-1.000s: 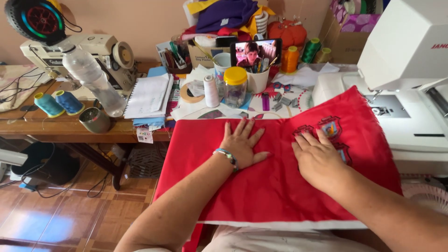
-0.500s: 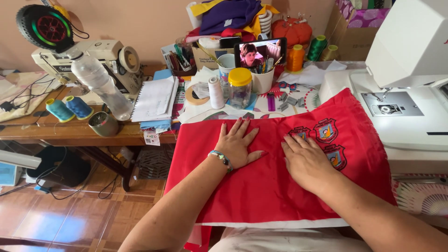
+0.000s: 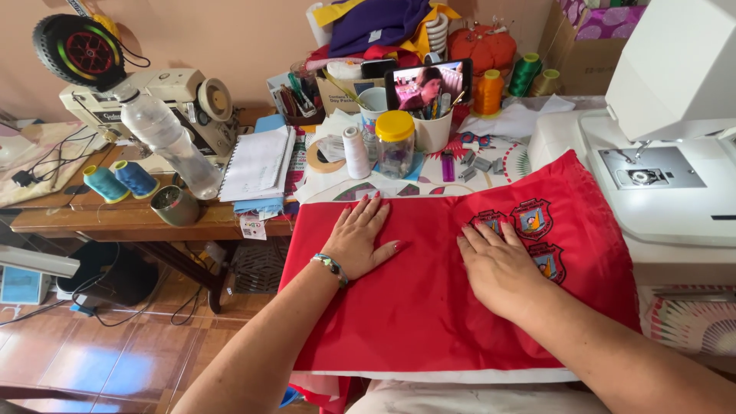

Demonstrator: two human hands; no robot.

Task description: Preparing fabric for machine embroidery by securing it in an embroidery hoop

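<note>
Looks like a home sewing workshop: white sewing machine [image 3: 659, 130], thread cones [image 3: 488, 92] and spools [image 3: 119, 181], red fabric [image 3: 429, 299] spread over a cluttered wooden table [image 3: 115, 218].

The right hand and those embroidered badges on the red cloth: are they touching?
Touching. The head view shows the right hand flat on the red cloth, its fingertips overlapping the edge of the embroidered badges.

Bright, even daylight; soft shadows; sharp focus throughout; mild glare on floor tiles [image 3: 115, 345]; slight wide-angle bending at edges.
</note>
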